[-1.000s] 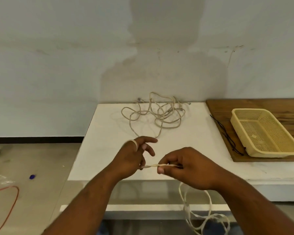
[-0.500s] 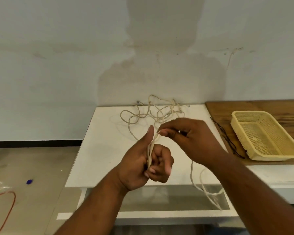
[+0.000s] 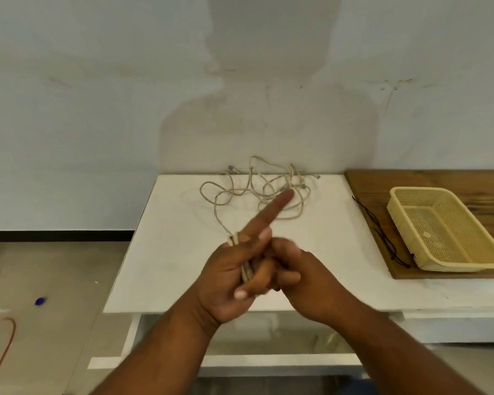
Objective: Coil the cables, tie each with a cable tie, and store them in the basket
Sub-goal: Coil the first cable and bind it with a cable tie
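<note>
My left hand [image 3: 228,277] grips the cable [image 3: 246,270] loops — loose cable runs off toward 12 o'clock. My right hand [image 3: 303,280] touches it, but its grip I cannot tell.

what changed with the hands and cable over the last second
The left hand went from pinching a straight run of cable to having turns wrapped around it, index finger now extended. The right hand swung up, then back down against the left, winding cable on. The loose tangle, basket and black ties stayed put.
</note>
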